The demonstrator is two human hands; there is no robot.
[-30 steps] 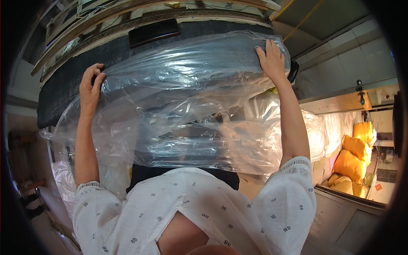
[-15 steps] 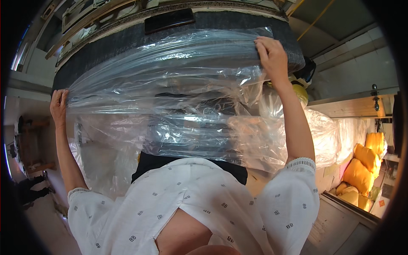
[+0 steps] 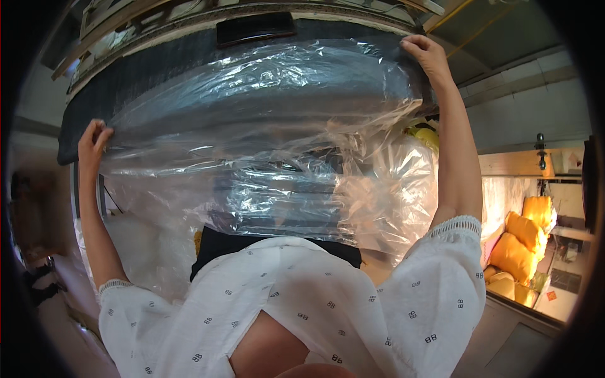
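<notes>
A wide sheet of clear plastic film [image 3: 265,94] stretches across a dark cloth-covered work surface [image 3: 157,69] and hangs down over my lap in shiny creases. My left hand [image 3: 94,142] is at the film's left edge, thumb and fingers curled together on it. At the far right corner, my right hand [image 3: 430,55] pinches the film's edge between thumb and fingertips. Both arms are spread wide, and the upper part of the film lies fairly smooth between them. Where the film ends below is hidden by folds.
A black phone [image 3: 255,29] lies at the back of the work surface, beyond the film. Wooden rails run behind it. More crumpled clear plastic [image 3: 148,246] is heaped low on the left. Stuffed yellow bags [image 3: 523,249] sit at the right, past a wooden board [image 3: 517,165].
My right hand has moved outward to the right and slightly farther away. The bunched folds in the upper film have spread out flatter. My left hand has shifted slightly, its fingers a little looser.
</notes>
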